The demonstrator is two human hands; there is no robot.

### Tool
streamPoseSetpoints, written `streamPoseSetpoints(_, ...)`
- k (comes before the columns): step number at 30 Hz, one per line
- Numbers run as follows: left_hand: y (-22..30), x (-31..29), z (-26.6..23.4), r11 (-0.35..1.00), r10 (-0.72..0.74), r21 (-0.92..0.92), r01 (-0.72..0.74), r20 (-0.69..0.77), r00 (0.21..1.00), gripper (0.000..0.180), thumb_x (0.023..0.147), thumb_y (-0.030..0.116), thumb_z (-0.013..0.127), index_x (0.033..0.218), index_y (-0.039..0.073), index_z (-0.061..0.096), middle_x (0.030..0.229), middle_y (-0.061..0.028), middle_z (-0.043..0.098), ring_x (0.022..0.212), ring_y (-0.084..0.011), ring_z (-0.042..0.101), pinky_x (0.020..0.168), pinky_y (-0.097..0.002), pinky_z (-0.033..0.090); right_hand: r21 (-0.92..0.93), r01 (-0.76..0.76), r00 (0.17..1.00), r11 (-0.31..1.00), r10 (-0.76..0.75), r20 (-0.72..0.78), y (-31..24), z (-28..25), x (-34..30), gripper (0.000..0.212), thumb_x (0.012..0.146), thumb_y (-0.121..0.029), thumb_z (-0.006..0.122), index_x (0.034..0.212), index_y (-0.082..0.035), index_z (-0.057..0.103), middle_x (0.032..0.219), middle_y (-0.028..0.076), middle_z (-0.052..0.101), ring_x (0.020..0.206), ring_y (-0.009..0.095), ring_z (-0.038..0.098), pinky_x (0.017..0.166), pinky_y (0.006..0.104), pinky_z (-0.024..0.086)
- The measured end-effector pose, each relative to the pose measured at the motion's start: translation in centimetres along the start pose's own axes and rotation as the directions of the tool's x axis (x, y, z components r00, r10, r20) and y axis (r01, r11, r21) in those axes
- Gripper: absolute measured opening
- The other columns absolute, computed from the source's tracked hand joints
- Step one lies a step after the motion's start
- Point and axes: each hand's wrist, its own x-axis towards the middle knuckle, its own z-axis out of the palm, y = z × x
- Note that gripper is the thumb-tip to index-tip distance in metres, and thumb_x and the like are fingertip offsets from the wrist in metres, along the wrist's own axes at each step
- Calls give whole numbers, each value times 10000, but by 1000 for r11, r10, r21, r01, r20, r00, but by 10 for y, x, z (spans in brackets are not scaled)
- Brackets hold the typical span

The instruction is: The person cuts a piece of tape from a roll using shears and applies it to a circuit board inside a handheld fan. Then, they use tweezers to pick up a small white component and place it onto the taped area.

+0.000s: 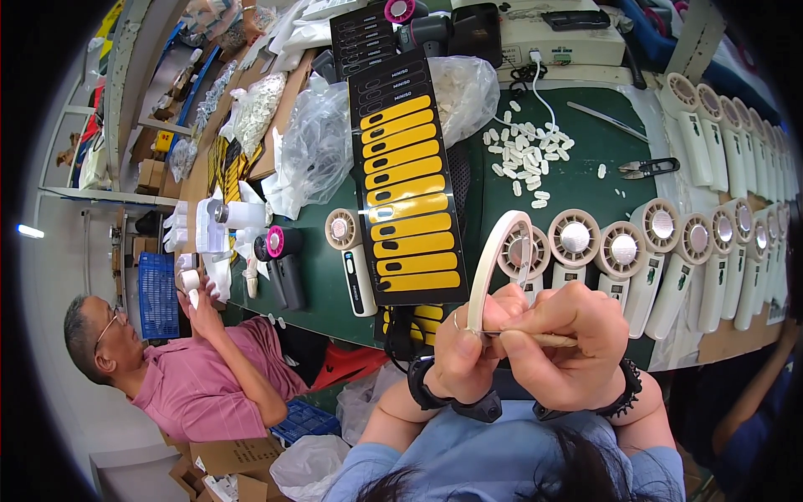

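My left hand point(456, 361) is closed around the lower end of a cream ring-shaped part point(480, 289), which stands up tilted and is seen nearly edge-on. My right hand point(577, 341) pinches a slim tan stick-like tool point(555, 340), whose tip meets the ring's lower end between both hands. Fingers hide the exact contact point. Just beyond my hands are white handheld fans with round heads, including one fan point(575, 238) behind the ring. Left of my hands lies a black sheet with yellow strips point(414, 227), partly peeled at its upper end.
Small white oval pieces point(531, 151) lie scattered on the green mat, near snips point(648, 167) and a metal tool point(606, 120). Rows of fans point(711, 151) fill the right side. Left are a single fan point(358, 280), a dark fan point(286, 280) and a seated co-worker point(217, 368).
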Motion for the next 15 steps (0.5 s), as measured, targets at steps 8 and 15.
streamPoseSetpoints(8,5,-1,2,1000,-31,-1,31,-31,999,360,913,351,375,858,22,511,791,-86,497,740,-207,392,735,-348,334,4,-8,1000,1000,8,-15,0,1,-1,96,746,49,589,786,13,509,592,74,619,487,82,544,437,212,402)
streamPoseSetpoints(15,3,1,-1,998,21,60,-21,6,1000,366,909,350,371,849,20,516,795,-85,496,742,-206,391,734,-349,337,-12,20,1000,1000,-20,-20,2,2,-1,102,740,51,591,786,11,509,579,69,604,474,84,535,426,213,390)
